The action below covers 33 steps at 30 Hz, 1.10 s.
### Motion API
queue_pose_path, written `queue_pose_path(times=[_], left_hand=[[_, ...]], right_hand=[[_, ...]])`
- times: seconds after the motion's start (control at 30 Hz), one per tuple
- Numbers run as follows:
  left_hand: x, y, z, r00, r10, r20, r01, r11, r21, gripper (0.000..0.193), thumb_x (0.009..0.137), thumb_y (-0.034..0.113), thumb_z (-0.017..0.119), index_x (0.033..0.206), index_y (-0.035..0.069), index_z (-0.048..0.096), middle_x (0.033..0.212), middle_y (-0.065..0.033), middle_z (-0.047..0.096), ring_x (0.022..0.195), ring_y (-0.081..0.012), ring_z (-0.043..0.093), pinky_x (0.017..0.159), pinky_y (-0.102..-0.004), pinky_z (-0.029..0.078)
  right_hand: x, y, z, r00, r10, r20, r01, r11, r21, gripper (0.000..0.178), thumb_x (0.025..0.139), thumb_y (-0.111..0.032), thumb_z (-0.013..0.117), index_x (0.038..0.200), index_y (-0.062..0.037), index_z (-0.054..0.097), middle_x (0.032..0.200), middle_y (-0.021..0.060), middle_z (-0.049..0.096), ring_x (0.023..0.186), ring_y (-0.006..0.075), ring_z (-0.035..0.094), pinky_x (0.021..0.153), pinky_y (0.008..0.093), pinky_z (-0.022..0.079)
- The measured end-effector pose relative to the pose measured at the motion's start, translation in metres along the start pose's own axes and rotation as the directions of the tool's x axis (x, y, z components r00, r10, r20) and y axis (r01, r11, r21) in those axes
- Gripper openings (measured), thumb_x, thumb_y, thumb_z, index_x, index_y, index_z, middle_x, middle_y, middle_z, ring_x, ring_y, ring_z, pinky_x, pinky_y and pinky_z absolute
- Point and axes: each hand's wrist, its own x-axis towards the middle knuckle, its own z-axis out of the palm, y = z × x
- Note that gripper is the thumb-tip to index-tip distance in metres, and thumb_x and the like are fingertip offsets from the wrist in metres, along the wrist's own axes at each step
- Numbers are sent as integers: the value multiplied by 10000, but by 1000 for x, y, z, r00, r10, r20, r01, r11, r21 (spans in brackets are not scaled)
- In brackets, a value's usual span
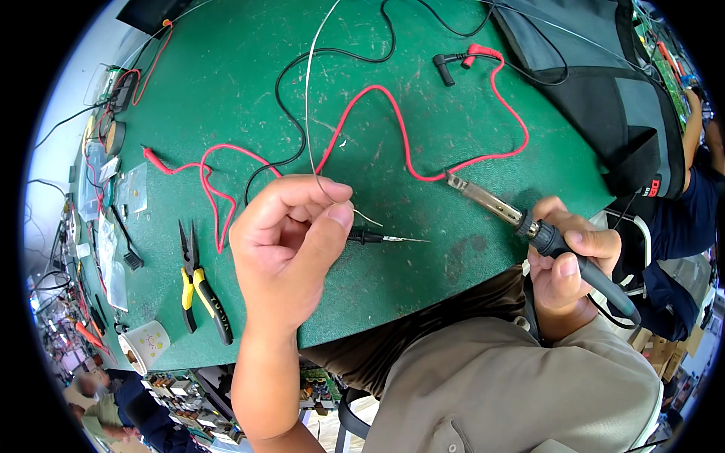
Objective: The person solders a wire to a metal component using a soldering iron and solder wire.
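Observation:
My left hand (283,253) is closed in a pinch on a thin strand of solder wire (308,98). The strand runs up toward the far edge, and its short free end sticks out past the thumb. Just under these fingers a black test probe (370,237) lies on the green mat, its metal tip pointing right and part of it hidden by the hand. My right hand (566,260) grips the dark handle of a soldering iron (495,205). The iron's tip points up and left, near a bend of the red test lead (404,140), well apart from the solder.
Yellow-and-black long-nose pliers (198,283) lie left of my left hand, beside a small black brush (130,253) and a paper cup (145,346). Black and red plugs (477,54) rest at the far right near a grey-black tool bag (596,98). Another person sits at the right.

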Motion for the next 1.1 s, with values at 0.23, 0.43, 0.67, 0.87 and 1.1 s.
queue_pose_path(times=[0.23, 0.43, 0.67, 0.87, 1.1], left_hand=[[0, 1, -2, 1000, -5, 6, 5, 1000, -12, 174, 844, -102, 590, 999, -28, 615, 789, -10, 611, 662, -24, 529, 547, -160, 397], [0, -2, 1, 999, 14, -38, -15, 1000, -21, 165, 845, -99, 590, 993, -29, 608, 795, -18, 612, 656, -29, 528, 540, -159, 393], [-1, -2, -1, 999, 26, -29, -25, 1000, 13, 164, 842, -101, 590, 989, -30, 607, 771, -8, 598, 646, -21, 513, 535, -161, 384], [-5, 2, 1, 998, 37, 43, -42, 990, 135, 164, 817, -119, 604, 949, -27, 633, 787, -3, 585, 627, -16, 489, 526, -167, 373], [-11, -2, -2, 985, 118, 122, -144, 963, 229, 208, 763, -155, 615, 918, -29, 670, 821, -16, 583, 616, -23, 474, 519, -176, 359]], right_hand=[[-1, 0, 0, 1000, -11, -4, 11, 1000, -7, 267, 911, -143, 591, 1106, -83, 419, 658, 47, 502, 489, 123, 469, 630, 389, 464], [-3, 1, 0, 1000, -13, -16, 13, 1000, -4, 268, 906, -141, 600, 1097, -77, 423, 664, 52, 512, 496, 128, 478, 627, 393, 464], [-4, 1, -1, 1000, -27, -15, 27, 999, 20, 262, 905, -117, 588, 1105, -69, 426, 639, 41, 500, 479, 120, 457, 619, 389, 460], [-7, 5, 3, 996, -63, -65, 68, 994, 86, 221, 894, -47, 577, 1062, -21, 437, 659, 54, 512, 519, 122, 436, 592, 378, 441], [-9, 1, 8, 997, -33, -74, 42, 991, 126, 194, 875, -26, 604, 1001, 2, 460, 678, 73, 516, 573, 137, 419, 585, 350, 431]])
